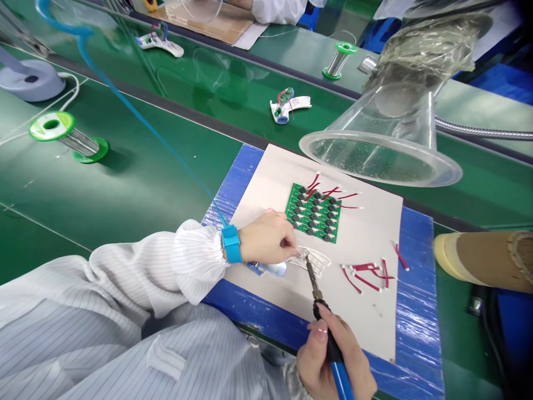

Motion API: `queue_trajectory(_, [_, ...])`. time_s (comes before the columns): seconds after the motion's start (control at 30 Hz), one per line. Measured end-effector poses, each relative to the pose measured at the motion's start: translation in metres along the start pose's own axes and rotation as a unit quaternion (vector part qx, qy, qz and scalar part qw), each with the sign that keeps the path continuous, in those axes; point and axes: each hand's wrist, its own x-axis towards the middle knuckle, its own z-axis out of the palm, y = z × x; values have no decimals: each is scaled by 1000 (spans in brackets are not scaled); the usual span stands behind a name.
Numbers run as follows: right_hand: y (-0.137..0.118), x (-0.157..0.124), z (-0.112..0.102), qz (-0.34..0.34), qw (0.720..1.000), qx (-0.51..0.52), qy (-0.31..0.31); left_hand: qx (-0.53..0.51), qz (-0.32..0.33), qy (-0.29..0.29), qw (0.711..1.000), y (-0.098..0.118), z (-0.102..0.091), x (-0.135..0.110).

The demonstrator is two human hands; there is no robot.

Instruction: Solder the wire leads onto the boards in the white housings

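My right hand [313,351] is wrapped round the dark and blue handle of a soldering iron [313,280], whose tip meets a white curved plastic part [320,263] lying on the pale sheet. Closed in a pinch, my left hand [266,238] is at the left end of that part; whatever its fingertips hold is too small to make out. A blue wrist strap [231,243] circles the left wrist. Under that hand a bluish shiny piece [275,269] shows partly. Just beyond lies a green circuit board panel [314,214] with rows of black round components and some red wires.
Several short red wires [366,269] lie at the right of the pale sheet [370,222]. A clear fume hood [381,150] overhangs the far right. Solder spools [69,136] and wired white parts [287,105] stand farther off. A blue cord crosses the left. Another person's sleeve [278,10] shows beyond.
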Motion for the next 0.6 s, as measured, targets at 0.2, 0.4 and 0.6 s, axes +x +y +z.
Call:
queue_trajectory(0.2, [7, -1, 1, -33, 998, 51, 0, -4, -3, -11, 1000, 0, -2, 0])
queue_trajectory(0.4, [-6, 3, 6, 23, 998, 32, 38, -6, -9, -4, 1000, 1, 0, -1])
queue_trajectory(0.6, [-4, 0, 2, 17, 1000, 3, 1, -21, -5, -1, 1000, -1, 1, -1])
